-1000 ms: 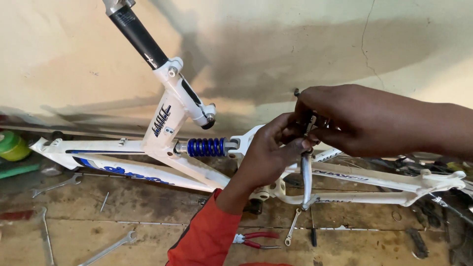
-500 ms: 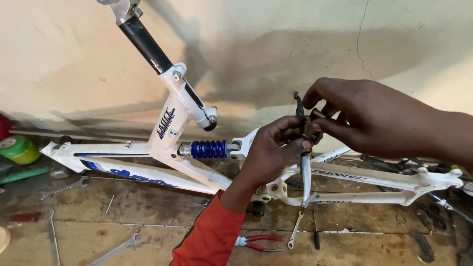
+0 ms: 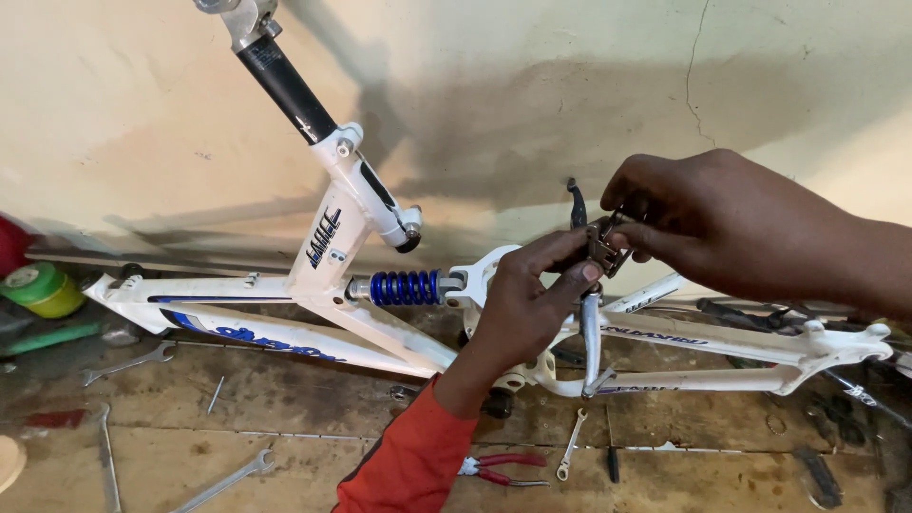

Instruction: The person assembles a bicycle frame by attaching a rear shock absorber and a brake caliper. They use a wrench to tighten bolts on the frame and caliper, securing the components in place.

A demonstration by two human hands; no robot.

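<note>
Wooden floor [image 3: 285,399] strewn with spanners [image 3: 128,363], cracked plaster wall [image 3: 570,85] behind.

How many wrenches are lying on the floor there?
4 plainly in view: one below the white frame at far left, one upright at the left edge, one bottom left, a small one beside the red-handled pliers. More may be hidden.

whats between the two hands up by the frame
In the head view, a small dark metal brake part sits between the left hand and right hand, pinched by both.
</note>
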